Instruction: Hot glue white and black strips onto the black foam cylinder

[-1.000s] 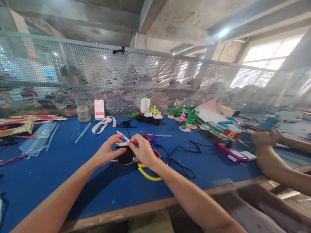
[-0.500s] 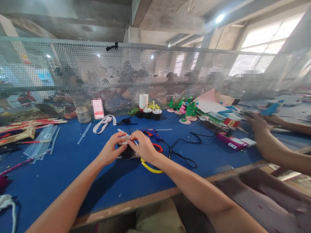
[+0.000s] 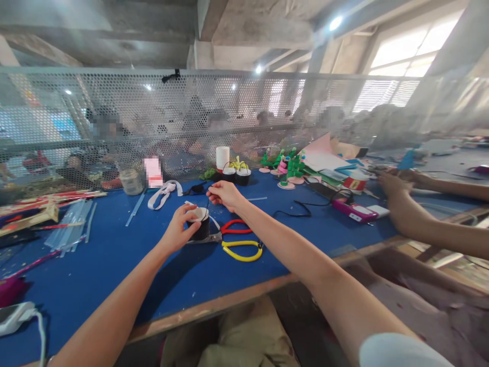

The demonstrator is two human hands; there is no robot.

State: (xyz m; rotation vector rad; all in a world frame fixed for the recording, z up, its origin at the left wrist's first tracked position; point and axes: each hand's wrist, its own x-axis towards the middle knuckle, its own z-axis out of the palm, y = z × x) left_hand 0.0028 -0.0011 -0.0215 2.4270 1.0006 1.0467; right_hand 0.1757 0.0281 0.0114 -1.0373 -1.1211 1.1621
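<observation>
Grasping a black cup (image 3: 203, 228) beside scissors (image 3: 217, 237) on the worktop (image 3: 214, 280), our left hand (image 3: 179, 227) curls around it. Above, our right hand (image 3: 227, 194) pinches a thin dark strand (image 3: 208, 204).

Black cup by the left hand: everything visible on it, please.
The black cup is round and open-topped, dark outside, white inside; card or plastic, can't tell. It appears roughly upright over the blue tabletop. The left hand grips its left side, thumb across the near side. A thin dark strand runs from its right rim up to the right hand. The scissors have their blades by its base; contact is unclear.
</observation>
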